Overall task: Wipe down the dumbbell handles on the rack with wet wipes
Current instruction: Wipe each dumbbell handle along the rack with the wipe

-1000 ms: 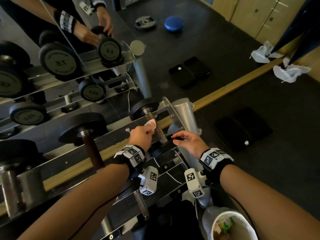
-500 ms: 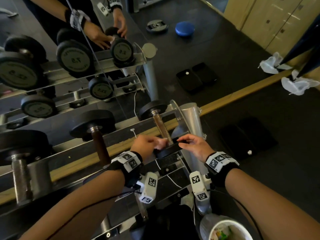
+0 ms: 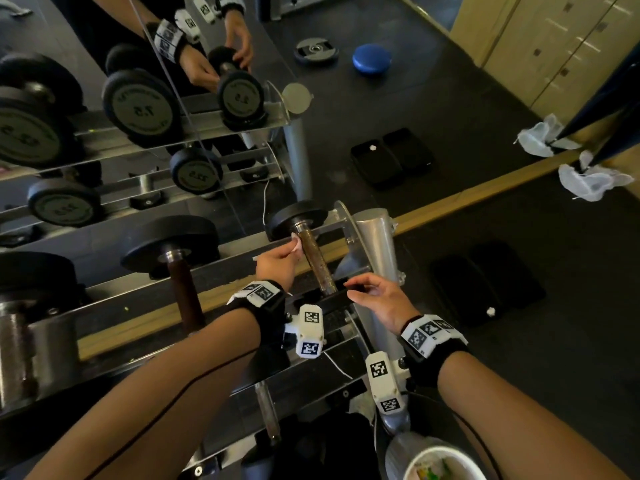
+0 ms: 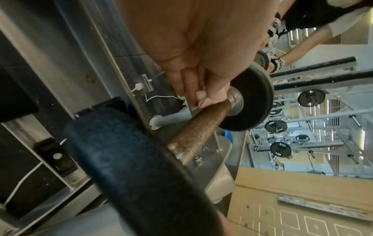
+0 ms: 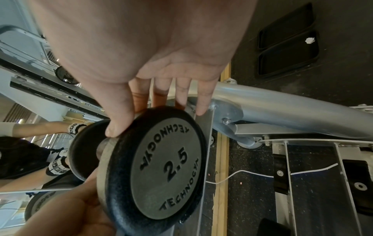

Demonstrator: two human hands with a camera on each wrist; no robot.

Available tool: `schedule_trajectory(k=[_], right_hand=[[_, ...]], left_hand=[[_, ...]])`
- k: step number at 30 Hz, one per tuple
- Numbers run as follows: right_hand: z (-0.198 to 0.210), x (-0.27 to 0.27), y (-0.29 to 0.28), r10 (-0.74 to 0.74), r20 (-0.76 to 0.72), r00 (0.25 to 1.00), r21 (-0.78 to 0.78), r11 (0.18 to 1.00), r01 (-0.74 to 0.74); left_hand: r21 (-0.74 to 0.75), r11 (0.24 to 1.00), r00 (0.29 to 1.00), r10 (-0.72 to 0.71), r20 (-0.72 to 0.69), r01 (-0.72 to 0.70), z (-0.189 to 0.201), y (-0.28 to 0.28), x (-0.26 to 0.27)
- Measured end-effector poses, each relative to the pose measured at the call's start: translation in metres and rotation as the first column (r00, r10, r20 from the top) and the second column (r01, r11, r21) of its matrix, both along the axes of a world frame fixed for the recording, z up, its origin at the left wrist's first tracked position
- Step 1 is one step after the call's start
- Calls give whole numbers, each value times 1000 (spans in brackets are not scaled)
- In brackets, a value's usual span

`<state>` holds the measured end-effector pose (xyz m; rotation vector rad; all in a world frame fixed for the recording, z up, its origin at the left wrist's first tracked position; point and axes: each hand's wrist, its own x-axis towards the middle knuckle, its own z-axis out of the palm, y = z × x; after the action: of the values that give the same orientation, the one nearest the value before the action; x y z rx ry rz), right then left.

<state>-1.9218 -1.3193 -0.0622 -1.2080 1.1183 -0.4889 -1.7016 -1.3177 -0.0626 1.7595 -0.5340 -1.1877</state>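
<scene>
Rack against the mirror; the 2.5 dumbbell lies at its right end, next to the grey post. Right hand pinches the near plate's rim, thumb against fingers. Left hand pinches a wet wipe against the rusty handle, just short of the far plate.

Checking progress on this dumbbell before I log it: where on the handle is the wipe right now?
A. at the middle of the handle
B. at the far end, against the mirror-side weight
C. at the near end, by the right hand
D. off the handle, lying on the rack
B: the left hand pinches the wipe against the handle just by the collar of the far weight.
</scene>
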Motion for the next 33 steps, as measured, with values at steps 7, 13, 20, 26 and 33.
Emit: schedule_trajectory(k=[7, 13, 20, 26, 33], right_hand=[[-1, 1, 1, -6, -8, 1000, -18, 1000, 6], [0, -1, -3, 37, -36, 999, -6, 999, -37], [2, 1, 0, 11, -23, 1000, -17, 1000, -12], [5, -1, -3, 47, -61, 997, -19, 999, -49], [7, 0, -2, 49, -67, 997, -23, 998, -51]], left_hand=[[121, 990, 996, -74, -45, 79, -13, 17, -2], [149, 988, 994, 59, -91, -45, -4, -2, 11], [81, 996, 997, 41, -62, -36, -16, 7, -4], [147, 989, 989, 38, -144, -16, -17, 9, 1], [46, 986, 969, 167, -183, -161, -11, -5, -6]])
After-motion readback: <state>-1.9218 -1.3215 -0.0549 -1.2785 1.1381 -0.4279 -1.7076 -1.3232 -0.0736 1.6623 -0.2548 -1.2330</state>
